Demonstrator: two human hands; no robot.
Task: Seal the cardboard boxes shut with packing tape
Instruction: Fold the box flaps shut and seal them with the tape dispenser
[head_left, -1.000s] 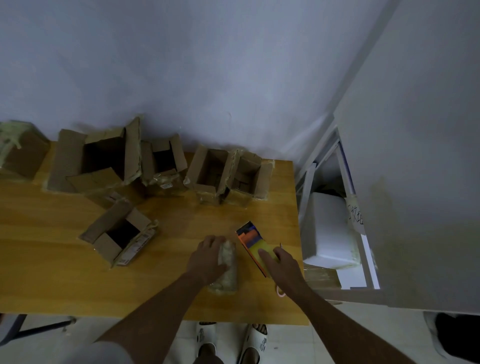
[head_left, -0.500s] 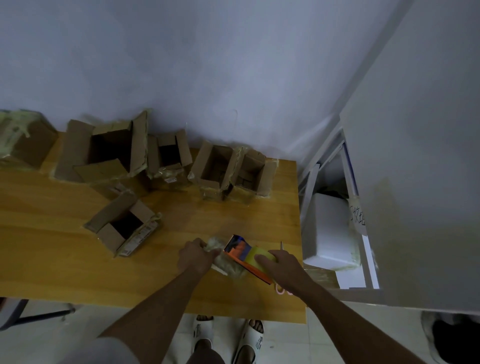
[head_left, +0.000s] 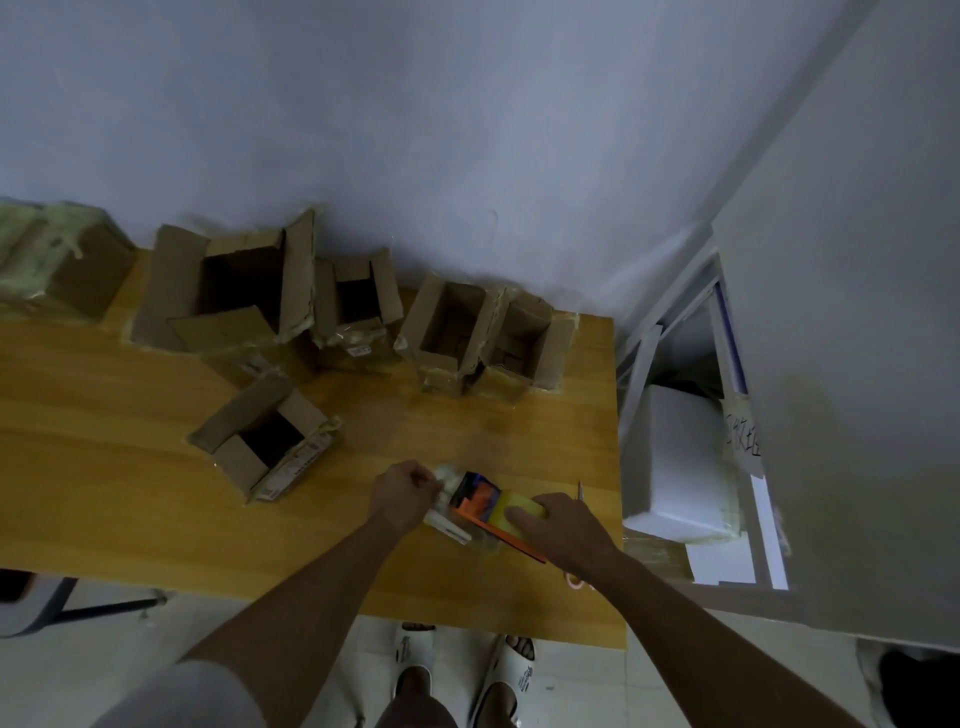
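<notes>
Table (head_left: 130, 467) wooden, against pale wall (head_left: 467, 130); open boxes (head_left: 244, 291) behind; possibly scissors (head_left: 580, 491) rightward.

Wood table (head_left: 104, 467), white wall (head_left: 467, 130), tiled floor (head_left: 104, 665)

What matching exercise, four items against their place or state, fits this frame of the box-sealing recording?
Items:
1. left hand
2. right hand
3. taped box
4. tipped open box

Place or state:
A. at the table's far left edge, flaps shut under tape
B. pinching a clear strip beside the colourful carton
C. alone in front of the row of open boxes, opening upward
D. resting on the yellow end of the carton

Pairs: 1-B, 2-D, 3-A, 4-C
</notes>
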